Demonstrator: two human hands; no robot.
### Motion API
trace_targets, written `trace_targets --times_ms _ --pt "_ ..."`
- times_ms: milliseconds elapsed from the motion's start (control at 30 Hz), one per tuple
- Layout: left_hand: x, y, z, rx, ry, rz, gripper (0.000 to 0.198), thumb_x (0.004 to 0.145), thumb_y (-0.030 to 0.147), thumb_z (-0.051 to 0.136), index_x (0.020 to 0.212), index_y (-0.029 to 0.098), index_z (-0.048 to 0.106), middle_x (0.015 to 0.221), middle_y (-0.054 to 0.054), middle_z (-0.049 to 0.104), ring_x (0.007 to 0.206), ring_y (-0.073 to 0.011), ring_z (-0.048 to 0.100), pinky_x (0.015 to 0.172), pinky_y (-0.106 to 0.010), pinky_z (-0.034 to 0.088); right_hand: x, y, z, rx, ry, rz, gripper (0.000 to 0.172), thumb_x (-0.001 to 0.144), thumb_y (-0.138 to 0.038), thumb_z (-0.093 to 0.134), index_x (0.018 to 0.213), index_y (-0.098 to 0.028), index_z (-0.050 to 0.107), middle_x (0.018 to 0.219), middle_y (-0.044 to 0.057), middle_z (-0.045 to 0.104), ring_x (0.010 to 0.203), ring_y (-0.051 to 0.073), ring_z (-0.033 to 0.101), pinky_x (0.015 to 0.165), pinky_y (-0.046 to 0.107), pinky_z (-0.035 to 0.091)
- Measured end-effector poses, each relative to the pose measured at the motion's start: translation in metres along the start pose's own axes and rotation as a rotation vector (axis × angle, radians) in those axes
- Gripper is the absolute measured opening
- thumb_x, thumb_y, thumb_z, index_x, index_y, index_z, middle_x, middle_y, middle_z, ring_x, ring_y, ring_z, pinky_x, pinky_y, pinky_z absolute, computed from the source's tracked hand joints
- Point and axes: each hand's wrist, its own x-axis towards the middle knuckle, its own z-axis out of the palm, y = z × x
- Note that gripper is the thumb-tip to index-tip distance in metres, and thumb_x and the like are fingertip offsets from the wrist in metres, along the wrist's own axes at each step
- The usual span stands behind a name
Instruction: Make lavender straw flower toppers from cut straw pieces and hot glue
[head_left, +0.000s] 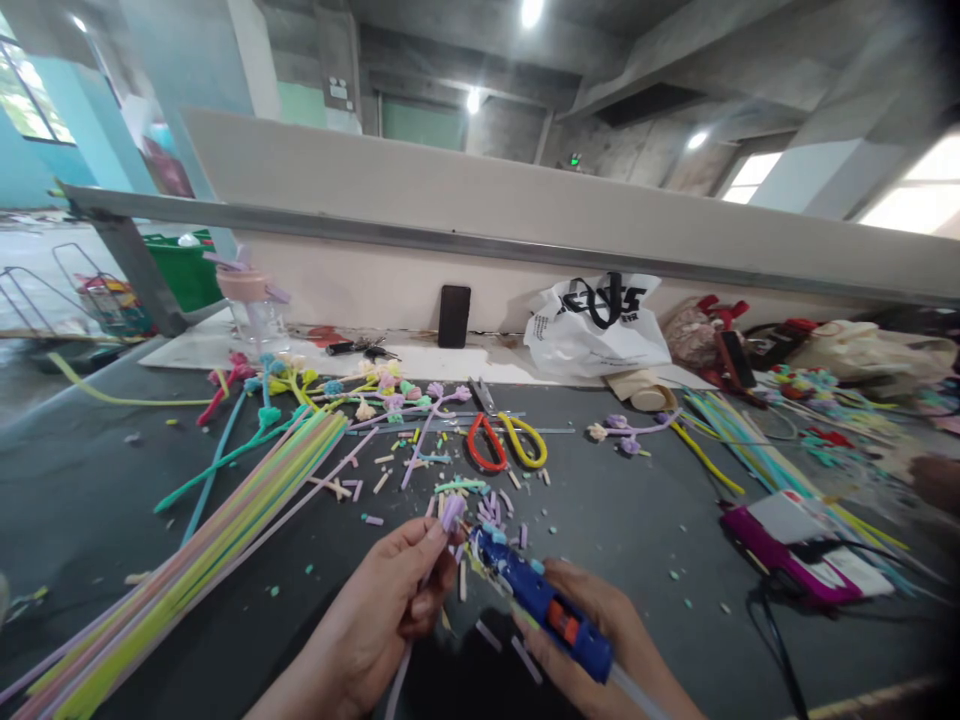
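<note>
My left hand (386,610) is closed, pinching a lilac pipe cleaner (452,512) by its thick tip, while its stem trails down below the fingers. In my right hand (607,620) is a blue glue gun (532,592) with a clear glue stick at its back end. The gun's nozzle meets or nearly touches the lilac tip; I cannot tell which. Just beyond, short cut lilac pieces (491,512) lie scattered on the dark table (622,520). Scissors (504,440) with one red and one yellow handle rest behind them, blades pointing away.
A bundle of long pastel pipe cleaners (225,560) lies at left, finished-looking flower stems (300,385) behind it. At the back stand a cup (251,305), a phone (454,316) and a white bag (600,335). A purple-and-white box (802,550) with black cables lies right, near another person's hand (937,483).
</note>
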Motion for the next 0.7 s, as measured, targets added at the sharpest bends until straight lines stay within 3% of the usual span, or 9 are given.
trace_targets --times_ms 567,700 --pt "-0.0004 -0.0023 -0.0025 0.006 0.007 -0.008 0.025 0.081 0.036 0.055 0.071 0.015 0.046 0.057 0.005 0.044 0.039 0.0002 0.021 0.039 -0.017 0.006 0.0043 -0.0005 -0.001 0.054 -0.128 -0.038 0.011 0.068 -0.024 0.052 0.058 -0.02 0.052 0.052 0.0 0.054 0.046 0.014 0.053 0.044 0.023 0.044" --pt "-0.0003 -0.0019 -0.0032 -0.011 0.001 -0.024 0.023 0.082 0.035 0.054 0.075 0.014 0.05 0.059 0.004 0.045 0.04 0.0004 0.021 0.038 -0.016 0.006 0.0073 -0.0021 -0.0036 0.046 -0.115 0.05 0.013 0.071 -0.025 0.051 0.059 -0.02 0.054 0.055 0.0 0.056 0.049 0.014 0.055 0.048 0.024 0.047"
